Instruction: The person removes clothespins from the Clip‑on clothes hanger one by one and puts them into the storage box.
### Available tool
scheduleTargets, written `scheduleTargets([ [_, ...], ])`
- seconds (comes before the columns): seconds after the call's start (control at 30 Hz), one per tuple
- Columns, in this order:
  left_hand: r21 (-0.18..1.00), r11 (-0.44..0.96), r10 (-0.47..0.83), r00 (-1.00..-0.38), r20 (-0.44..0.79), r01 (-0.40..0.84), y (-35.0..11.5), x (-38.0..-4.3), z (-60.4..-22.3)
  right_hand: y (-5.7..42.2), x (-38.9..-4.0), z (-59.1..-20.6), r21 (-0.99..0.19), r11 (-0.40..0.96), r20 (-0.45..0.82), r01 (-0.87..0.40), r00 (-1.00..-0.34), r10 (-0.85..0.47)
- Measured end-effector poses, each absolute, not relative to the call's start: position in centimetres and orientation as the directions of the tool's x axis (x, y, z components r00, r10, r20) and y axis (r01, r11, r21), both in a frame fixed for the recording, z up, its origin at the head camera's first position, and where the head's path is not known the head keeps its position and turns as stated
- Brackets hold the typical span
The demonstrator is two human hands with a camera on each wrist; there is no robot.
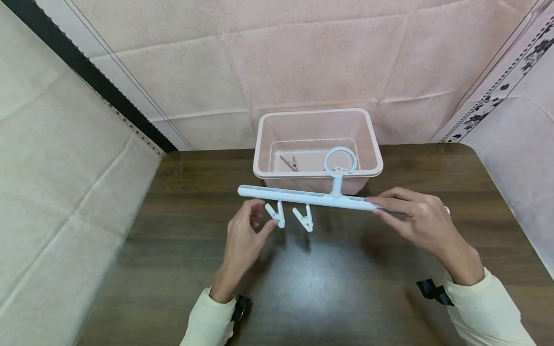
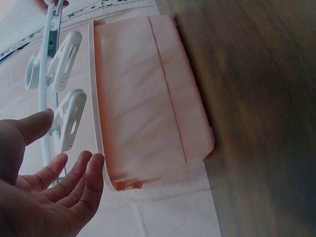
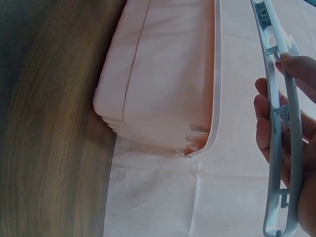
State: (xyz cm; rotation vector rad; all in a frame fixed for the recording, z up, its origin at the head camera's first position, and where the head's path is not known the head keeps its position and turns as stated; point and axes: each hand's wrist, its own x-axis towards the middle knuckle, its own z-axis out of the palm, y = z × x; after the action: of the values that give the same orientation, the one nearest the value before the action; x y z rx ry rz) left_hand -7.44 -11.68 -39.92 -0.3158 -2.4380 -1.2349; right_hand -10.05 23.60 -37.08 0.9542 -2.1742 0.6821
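A pale blue clip hanger (image 1: 294,196) with a round hook (image 1: 337,185) is held up level over the table. My right hand (image 1: 417,216) grips its right end, thumb and fingers on opposite sides of the bar (image 3: 295,133). Two small white clips (image 1: 280,216) (image 1: 306,222) hang from the underside, left of the hook. My left hand (image 1: 244,235) is at the leftmost clip, thumb tip right beside it. In the left wrist view, the fingers (image 2: 74,185) of that hand are spread and loosely bent below the clip, with nothing pinched between them.
Behind the hanger, a pink plastic bin (image 1: 311,183) stands at the table's back edge. Small pink clips (image 1: 294,164) and a white piece (image 1: 339,169) lie inside it. Pale cloth (image 1: 303,62) covers the wall behind the dark wooden table (image 1: 311,288).
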Motion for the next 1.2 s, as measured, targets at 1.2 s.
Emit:
scheduleTargets([
  [1.2,0.824,0.51,-0.018,-0.955,0.297,0.247,-10.3,-8.0,-40.8,23.6,-10.1,-37.5,-0.223,0.587,0.736,-0.778,-0.529,-0.422],
])
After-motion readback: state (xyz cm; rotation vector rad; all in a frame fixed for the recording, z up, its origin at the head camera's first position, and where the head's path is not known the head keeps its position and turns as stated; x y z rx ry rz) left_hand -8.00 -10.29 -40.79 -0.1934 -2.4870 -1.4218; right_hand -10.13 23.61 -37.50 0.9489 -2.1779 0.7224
